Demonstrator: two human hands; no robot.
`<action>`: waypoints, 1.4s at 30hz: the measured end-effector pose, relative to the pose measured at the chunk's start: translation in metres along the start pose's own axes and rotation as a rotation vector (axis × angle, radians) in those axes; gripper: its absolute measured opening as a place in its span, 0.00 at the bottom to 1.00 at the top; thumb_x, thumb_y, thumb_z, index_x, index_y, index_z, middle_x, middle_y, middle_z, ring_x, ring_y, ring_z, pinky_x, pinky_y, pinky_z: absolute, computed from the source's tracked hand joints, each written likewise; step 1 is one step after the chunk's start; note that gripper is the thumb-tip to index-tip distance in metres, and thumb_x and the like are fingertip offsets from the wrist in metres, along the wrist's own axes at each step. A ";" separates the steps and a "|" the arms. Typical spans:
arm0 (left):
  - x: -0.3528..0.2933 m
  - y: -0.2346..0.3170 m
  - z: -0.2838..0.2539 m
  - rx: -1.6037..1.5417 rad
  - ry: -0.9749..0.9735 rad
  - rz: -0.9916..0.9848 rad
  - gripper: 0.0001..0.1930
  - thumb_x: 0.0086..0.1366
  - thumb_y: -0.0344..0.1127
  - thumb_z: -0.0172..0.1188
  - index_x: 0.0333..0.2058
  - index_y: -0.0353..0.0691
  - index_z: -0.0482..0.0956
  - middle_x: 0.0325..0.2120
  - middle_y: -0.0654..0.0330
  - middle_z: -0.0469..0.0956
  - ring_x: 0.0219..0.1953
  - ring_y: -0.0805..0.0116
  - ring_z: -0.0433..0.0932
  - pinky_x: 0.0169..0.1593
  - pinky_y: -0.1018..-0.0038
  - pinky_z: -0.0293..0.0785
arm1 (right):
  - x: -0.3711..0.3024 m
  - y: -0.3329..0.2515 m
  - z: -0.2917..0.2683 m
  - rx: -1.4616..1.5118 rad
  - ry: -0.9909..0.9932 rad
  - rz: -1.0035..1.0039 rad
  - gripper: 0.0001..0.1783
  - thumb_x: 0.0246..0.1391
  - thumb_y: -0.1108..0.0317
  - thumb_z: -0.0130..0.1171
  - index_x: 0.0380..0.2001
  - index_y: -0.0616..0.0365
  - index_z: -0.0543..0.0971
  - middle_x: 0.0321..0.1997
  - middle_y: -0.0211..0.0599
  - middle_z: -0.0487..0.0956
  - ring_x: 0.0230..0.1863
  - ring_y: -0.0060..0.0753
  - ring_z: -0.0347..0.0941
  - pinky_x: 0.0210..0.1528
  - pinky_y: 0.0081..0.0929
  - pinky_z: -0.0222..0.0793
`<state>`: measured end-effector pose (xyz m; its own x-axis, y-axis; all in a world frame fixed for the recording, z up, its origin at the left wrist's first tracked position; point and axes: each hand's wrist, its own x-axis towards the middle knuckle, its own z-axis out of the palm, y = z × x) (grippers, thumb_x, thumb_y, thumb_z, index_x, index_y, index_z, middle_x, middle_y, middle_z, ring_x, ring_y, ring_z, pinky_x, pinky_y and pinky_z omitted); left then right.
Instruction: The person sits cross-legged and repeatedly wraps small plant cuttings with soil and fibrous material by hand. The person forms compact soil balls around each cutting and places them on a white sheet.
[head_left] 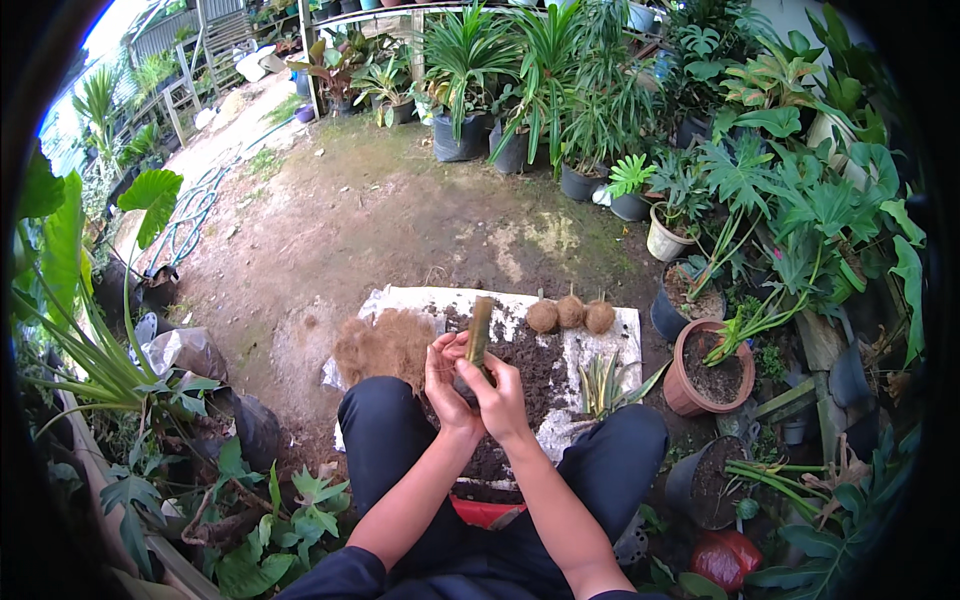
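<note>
In front of my knees, both hands hold a short snake plant leaf cutting upright, green with yellowish edges. My right hand pinches its lower part with thumb and fingers. My left hand is cupped close on the other side, its curled fingertips against the leaf; the leaf's base is hidden between the hands. Below them, dark soil is spread over a white sheet. A mat of brown coconut fibre lies on the left. Three round fibre balls sit in a row at the far right.
Several snake plant leaves lie beside my right knee. A terracotta-coloured pot and other potted plants line the right side. Leafy plants crowd the left. A blue hose lies on the dirt ground. Something red shows between my legs.
</note>
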<state>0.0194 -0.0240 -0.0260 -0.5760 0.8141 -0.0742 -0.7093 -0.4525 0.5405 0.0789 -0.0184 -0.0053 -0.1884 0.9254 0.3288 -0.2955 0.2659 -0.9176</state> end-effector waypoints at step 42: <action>-0.001 -0.001 -0.008 -0.097 -0.043 -0.046 0.28 0.68 0.60 0.46 0.43 0.36 0.71 0.48 0.44 0.75 0.55 0.47 0.72 0.58 0.51 0.69 | -0.002 -0.019 0.009 -0.164 0.098 0.114 0.12 0.52 0.68 0.66 0.21 0.66 0.82 0.19 0.36 0.81 0.22 0.18 0.75 0.26 0.20 0.68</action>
<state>0.0174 -0.0274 -0.0331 -0.5256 0.8486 -0.0599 -0.7718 -0.4460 0.4532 0.0768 -0.0278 0.0130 -0.1178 0.9716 0.2051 -0.1199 0.1911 -0.9742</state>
